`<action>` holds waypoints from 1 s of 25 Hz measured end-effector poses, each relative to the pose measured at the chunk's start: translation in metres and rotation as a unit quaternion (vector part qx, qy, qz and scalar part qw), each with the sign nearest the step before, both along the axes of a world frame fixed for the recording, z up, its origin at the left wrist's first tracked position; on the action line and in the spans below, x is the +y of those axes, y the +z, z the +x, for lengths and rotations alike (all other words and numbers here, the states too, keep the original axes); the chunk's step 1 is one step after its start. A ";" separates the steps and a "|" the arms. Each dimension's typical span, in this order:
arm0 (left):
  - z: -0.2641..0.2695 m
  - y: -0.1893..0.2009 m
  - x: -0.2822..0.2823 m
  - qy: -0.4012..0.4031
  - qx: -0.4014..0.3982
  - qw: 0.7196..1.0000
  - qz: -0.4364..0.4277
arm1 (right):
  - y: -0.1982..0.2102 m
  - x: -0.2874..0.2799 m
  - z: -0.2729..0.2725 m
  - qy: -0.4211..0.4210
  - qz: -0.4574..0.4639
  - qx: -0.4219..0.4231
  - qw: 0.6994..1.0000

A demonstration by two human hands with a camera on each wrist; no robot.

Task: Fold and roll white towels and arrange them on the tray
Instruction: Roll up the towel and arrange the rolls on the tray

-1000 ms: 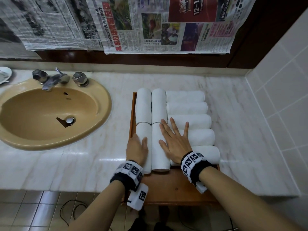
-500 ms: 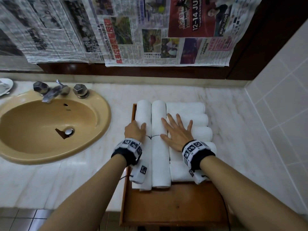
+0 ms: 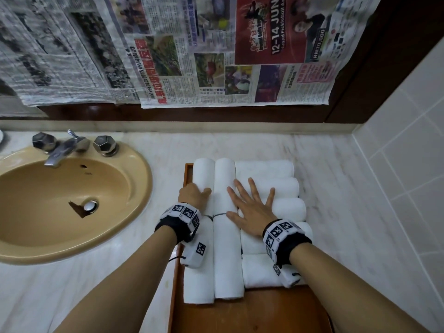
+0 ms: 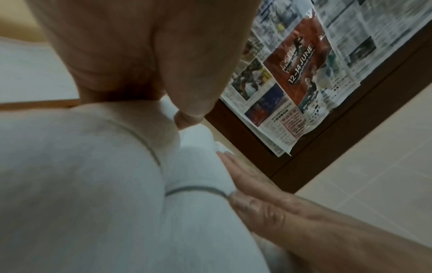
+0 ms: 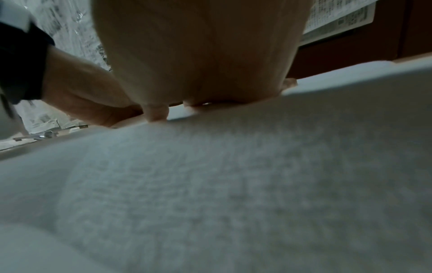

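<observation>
A wooden tray (image 3: 252, 311) on the marble counter carries white rolled towels. Two columns of rolls lie lengthwise at its left (image 3: 224, 260), and several rolls lie crosswise at its right (image 3: 264, 168). My left hand (image 3: 194, 195) sits on the far roll of the leftmost column (image 3: 203, 169), thumb on top, fingers curled over its left side. Flat and with fingers spread, my right hand (image 3: 249, 203) presses on the crosswise rolls and the second column. The left wrist view has my left thumb (image 4: 187, 118) on a towel (image 4: 93, 184). Towel pile (image 5: 233, 184) fills the right wrist view.
A tan sink (image 3: 134, 188) with a chrome tap (image 3: 60, 150) lies left of the tray. Newspaper sheets (image 3: 168, 56) hang on the dark wall behind. A tiled wall (image 3: 408, 140) bounds the counter on the right. Bare marble (image 3: 348, 212) lies between it and the tray.
Both hands have slid away from me along the rolls, from the near towels past the seam to the far ones. The head view has moved closer to the tray.
</observation>
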State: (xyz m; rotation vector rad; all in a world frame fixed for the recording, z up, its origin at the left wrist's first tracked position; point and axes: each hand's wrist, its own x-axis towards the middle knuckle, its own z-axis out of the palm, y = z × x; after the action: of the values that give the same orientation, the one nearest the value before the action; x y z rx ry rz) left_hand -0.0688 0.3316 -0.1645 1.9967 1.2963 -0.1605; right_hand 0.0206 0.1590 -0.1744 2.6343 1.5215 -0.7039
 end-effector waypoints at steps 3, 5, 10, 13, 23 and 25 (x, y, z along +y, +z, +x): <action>-0.001 -0.008 -0.007 -0.027 -0.054 0.998 -0.031 | 0.001 0.001 0.000 0.008 -0.001 -0.001 1.000; -0.003 -0.012 -0.009 -0.031 -0.059 0.997 -0.050 | 0.001 0.002 -0.001 0.011 -0.013 -0.001 1.000; -0.002 -0.003 -0.001 -0.057 -0.046 0.996 -0.060 | 0.024 0.012 0.008 -0.041 -0.020 0.053 0.998; 0.001 -0.002 -0.003 -0.113 -0.042 0.992 -0.024 | 0.029 0.012 0.033 -0.119 -0.027 -0.007 0.992; 0.009 -0.027 0.001 -0.133 -0.024 0.991 -0.010 | -0.001 0.013 0.050 -0.153 -0.081 0.012 0.985; 0.005 -0.015 0.008 -0.143 -0.033 0.989 -0.036 | 0.007 0.011 0.051 -0.155 -0.082 0.027 0.984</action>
State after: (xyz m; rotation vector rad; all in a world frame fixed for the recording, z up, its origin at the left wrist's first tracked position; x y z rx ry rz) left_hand -0.0639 0.3394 -0.1797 2.0985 0.9445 -0.2707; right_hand 0.0721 0.1702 -0.1672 2.7715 1.0191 -0.8820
